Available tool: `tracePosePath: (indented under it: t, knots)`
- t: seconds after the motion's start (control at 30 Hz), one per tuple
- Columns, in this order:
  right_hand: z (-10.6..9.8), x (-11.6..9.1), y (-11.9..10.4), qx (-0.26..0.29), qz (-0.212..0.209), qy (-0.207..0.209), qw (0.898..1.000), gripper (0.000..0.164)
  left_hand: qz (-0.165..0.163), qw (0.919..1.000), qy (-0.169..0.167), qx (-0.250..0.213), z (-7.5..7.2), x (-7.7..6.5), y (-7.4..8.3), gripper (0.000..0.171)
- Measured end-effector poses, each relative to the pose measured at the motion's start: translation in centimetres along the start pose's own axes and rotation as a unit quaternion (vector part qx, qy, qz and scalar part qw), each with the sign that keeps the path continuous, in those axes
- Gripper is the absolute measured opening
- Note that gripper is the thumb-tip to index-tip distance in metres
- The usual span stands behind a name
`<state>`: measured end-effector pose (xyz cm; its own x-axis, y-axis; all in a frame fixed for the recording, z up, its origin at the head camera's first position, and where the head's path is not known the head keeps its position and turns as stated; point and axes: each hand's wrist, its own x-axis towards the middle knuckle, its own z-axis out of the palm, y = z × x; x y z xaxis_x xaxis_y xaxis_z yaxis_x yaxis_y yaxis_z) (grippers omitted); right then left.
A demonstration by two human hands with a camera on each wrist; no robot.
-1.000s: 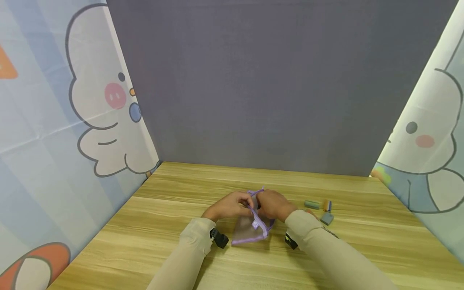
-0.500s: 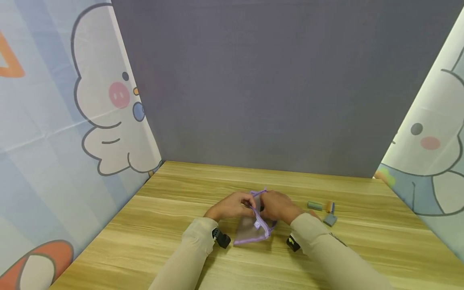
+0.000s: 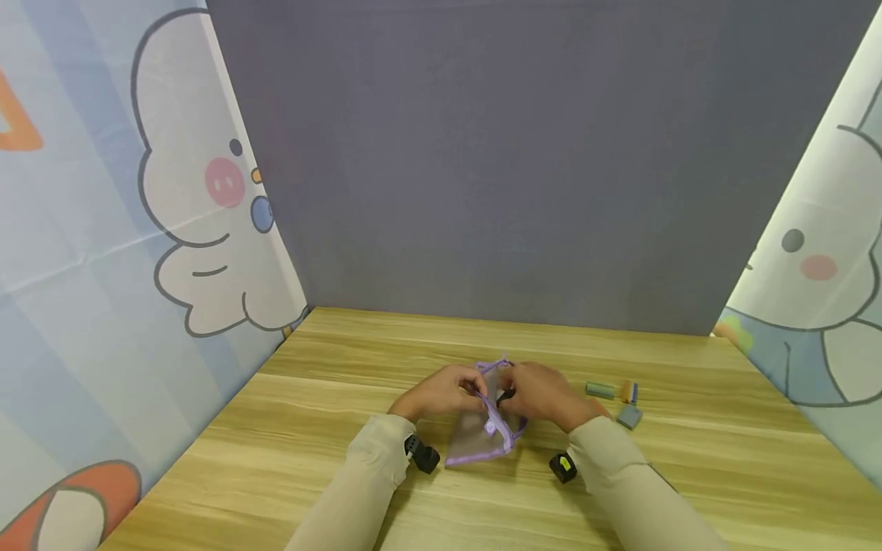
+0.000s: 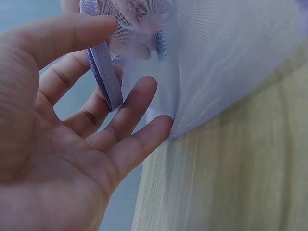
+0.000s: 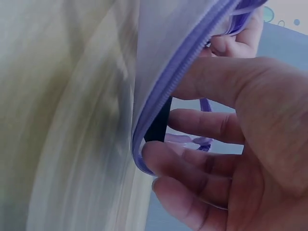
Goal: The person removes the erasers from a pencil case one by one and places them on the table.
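A purple-edged mesh zipper pouch (image 3: 468, 438) stands tilted on the wooden table between both hands, its zipped mouth gaping toward the right. My left hand (image 3: 444, 392) pinches the near edge of the mouth between thumb and index finger; in the left wrist view its other fingers spread loosely against the mesh (image 4: 216, 62). My right hand (image 3: 544, 394) has its fingertips inside the opening. Thumb and index finger pinch a small, dark, flat-sided thing (image 5: 158, 124), partly hidden behind the zipper (image 5: 185, 57) in the right wrist view.
Right of the right hand lie a green cylinder (image 3: 599, 390), a small orange-and-blue block (image 3: 630, 392) and a grey square block (image 3: 629, 417). A dark grey panel (image 3: 482, 168) rises behind the table (image 3: 358, 344), with printed cloth at both sides.
My right hand has drawn slightly to the right from the pouch mouth, and more of the dark thing shows at its fingertips. The left hand keeps its pinch; the view shifted a little.
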<state>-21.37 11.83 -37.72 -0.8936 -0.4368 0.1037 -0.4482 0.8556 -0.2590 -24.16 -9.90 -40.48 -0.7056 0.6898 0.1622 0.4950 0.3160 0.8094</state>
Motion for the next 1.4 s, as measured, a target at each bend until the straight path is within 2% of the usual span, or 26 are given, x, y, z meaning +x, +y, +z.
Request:
tracePosePath:
  t: [0.17,0.4,0.63,0.83,0.97,1.2,1.3,1.4]
  knots:
    - [-0.2,-0.6,0.1,-0.003,0.02,0.021,1.0,0.021,0.001,1.0,0.005,0.006,0.1,0.2,0.0,0.007]
    - [-0.6,-0.8,0.3,0.035,0.047,0.052,0.997,0.017,0.0,0.9997,0.007,0.023,-0.2,0.5,0.1,0.007]
    - [-0.8,-1.0,0.6,0.081,0.034,0.059,0.994,0.018,0.007,0.9996,0.014,0.024,-0.3,0.8,0.0,0.007]
    - [-0.5,-1.6,1.3,0.085,0.018,0.084,0.993,0.028,-0.003,0.9994,0.013,0.031,-0.1,1.0,-0.3,0.007]
    - [0.1,-2.2,1.5,0.087,0.032,0.099,0.991,0.034,-0.002,0.9994,0.015,0.032,0.0,1.0,-0.3,0.007]
    - [2.0,-4.0,1.5,0.119,0.074,0.081,0.987,0.032,-0.027,0.9993,0.011,0.025,0.8,-0.4,-0.9,0.01]
    - [1.9,-4.4,1.5,0.12,0.084,0.081,0.986,0.031,-0.028,0.9992,0.008,0.028,0.8,-0.5,-0.8,0.01]
    - [1.3,-4.3,1.6,0.109,0.076,0.094,0.987,0.031,-0.025,0.9991,0.01,0.032,0.4,-0.2,-0.4,0.01]
